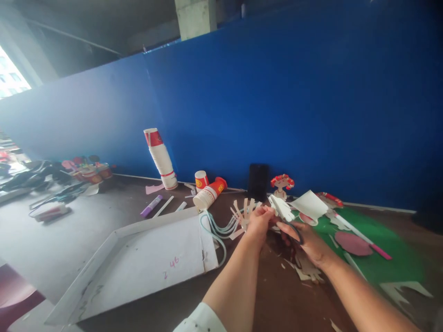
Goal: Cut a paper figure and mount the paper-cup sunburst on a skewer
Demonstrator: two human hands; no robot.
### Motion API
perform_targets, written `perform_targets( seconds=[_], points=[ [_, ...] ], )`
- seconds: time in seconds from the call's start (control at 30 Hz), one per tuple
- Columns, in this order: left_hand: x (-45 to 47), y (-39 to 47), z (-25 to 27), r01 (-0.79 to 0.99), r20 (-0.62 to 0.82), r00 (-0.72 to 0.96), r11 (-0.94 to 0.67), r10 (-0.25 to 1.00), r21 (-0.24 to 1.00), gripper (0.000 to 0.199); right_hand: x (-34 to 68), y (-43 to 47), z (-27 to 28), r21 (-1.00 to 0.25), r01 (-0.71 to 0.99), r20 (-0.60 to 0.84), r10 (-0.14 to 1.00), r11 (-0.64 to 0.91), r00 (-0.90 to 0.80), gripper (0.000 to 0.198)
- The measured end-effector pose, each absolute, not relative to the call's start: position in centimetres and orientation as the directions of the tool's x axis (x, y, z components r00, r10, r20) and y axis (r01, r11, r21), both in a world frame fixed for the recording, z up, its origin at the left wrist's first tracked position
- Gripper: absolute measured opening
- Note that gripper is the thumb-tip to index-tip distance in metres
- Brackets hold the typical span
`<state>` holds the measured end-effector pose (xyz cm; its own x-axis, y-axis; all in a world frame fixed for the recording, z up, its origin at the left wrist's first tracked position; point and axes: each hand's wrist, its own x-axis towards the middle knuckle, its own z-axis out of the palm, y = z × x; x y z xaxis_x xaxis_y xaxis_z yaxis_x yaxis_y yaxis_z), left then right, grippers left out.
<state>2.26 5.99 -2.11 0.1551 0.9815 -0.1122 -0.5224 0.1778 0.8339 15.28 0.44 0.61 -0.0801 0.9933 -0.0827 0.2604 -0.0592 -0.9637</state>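
My left hand (259, 224) is closed in a pinch on a small piece of white paper (281, 207) with slits cut in it. My right hand (311, 244) grips dark-handled scissors (296, 234) close to the left fingertips; the blades are mostly hidden. Beside my left hand lies a fringed paper cutout (244, 214) with strips spread outward. Under the right hand are paper scraps (304, 272). Behind the hands stands a paper figure (282, 185) with red-and-white hair, and a pale sheet (309, 206) lies to its right.
A shallow white box lid (148, 258) lies at left, with a coiled pale cable (221, 226) at its edge. Stacked paper cups (161, 159) lean near a blue partition (277, 92). A dark phone (258, 181) rests against it. A pink marker (363, 234) lies over a green sheet (394, 249).
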Motion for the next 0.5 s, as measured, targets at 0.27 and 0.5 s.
perform_targets(
  seconds=[0.27,0.5],
  points=[
    [1.66,5.81,-2.74,-0.527,-0.069,0.208,0.171,0.976,0.833,0.038,16.13,0.34,0.31,-0.954,0.278,-0.156,0.980,-0.116,-0.124,0.045],
    [1.42,5.18,-2.04,-0.547,-0.034,0.225,0.155,0.974,0.823,0.040,16.22,0.07,-0.26,-0.961,0.261,-0.144,0.974,-0.095,-0.176,0.046]
  ],
)
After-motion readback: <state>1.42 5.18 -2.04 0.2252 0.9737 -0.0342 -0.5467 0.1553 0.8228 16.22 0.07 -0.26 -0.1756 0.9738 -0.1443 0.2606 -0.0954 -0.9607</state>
